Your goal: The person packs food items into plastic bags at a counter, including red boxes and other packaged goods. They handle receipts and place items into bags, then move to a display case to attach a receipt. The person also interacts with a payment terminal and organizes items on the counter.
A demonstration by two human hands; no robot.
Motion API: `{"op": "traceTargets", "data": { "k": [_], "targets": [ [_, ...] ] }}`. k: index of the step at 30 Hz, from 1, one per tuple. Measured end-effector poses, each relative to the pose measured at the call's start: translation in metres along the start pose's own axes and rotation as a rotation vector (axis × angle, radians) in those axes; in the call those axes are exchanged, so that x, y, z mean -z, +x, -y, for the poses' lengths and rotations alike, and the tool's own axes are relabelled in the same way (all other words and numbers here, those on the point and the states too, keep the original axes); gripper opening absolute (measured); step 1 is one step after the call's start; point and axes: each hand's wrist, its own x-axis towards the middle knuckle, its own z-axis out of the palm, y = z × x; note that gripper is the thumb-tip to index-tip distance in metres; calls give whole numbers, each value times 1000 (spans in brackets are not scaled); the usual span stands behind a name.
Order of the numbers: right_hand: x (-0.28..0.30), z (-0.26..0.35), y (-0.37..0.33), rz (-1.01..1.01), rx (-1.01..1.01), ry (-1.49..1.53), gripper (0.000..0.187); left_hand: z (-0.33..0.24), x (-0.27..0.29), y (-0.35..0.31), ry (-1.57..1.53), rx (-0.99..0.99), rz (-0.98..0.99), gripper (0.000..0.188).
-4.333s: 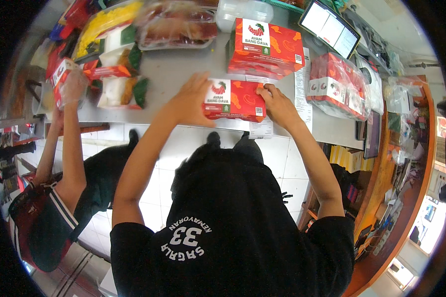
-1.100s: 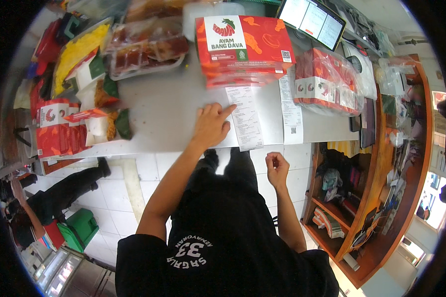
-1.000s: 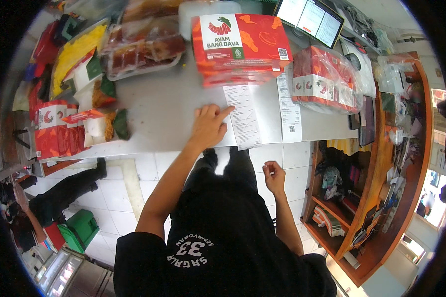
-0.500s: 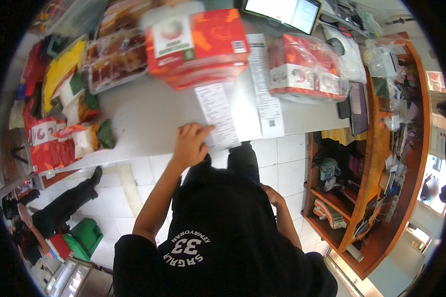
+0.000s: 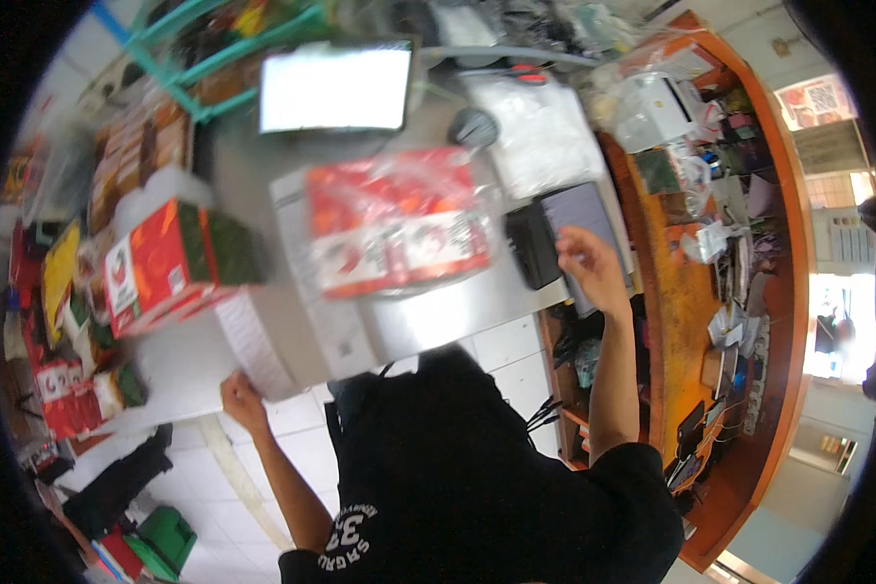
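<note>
My left hand (image 5: 243, 404) is at the near table edge, its fingers curled in with nothing visible in them. Close beside it lies a long printed paper slip (image 5: 253, 346). The slip's far end runs toward a red-and-green box (image 5: 170, 268). My right hand (image 5: 592, 270) is raised over a dark-covered notebook (image 5: 586, 219), fingers bent but apart, holding nothing that shows. Just left of that hand lies a black flat case or device (image 5: 532, 245). Between the hands sits a clear plastic-wrapped pack of red-and-white boxes (image 5: 399, 224), with another printed sheet (image 5: 336, 326) partly under its left side.
A lit screen (image 5: 336, 90) stands at the back. White plastic bags (image 5: 535, 136) with red-handled scissors (image 5: 528, 74) lie behind the notebook. Food packets (image 5: 58, 282) crowd the left end. An orange wooden shelf unit (image 5: 686, 409) full of odds and ends borders the right.
The view has swung to the right. My right hand has come up from beside my waist to above the notebook. My left hand has drawn back from the slip, its fingers now curled.
</note>
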Motion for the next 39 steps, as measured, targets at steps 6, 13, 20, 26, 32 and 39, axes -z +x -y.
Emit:
{"op": "traceTargets", "data": {
  "k": [6, 13, 20, 26, 32, 39],
  "targets": [
    [53, -57, 173, -166, 306, -409, 18, -77, -38, -27, -98, 29, -28, 19],
    [60, -73, 255, 321, 229, -828, 23, -165, -79, -76, -75, 20, 269, 9],
    [31, -97, 245, 69, 204, -871, 24, -196, -114, -92, -174, 91, 382, 10],
    [46, -108, 246, 253, 227, -711, 12, -207, -139, -83, -203, 31, 416, 11],
    [50, -112, 251, 267, 415, -655, 6, -218, -141, -85, -214, 50, 464, 10],
    [106, -1, 238, -15, 381, -295, 19, -270, -105, -85, -302, 1, 556, 7]
  ]
}}
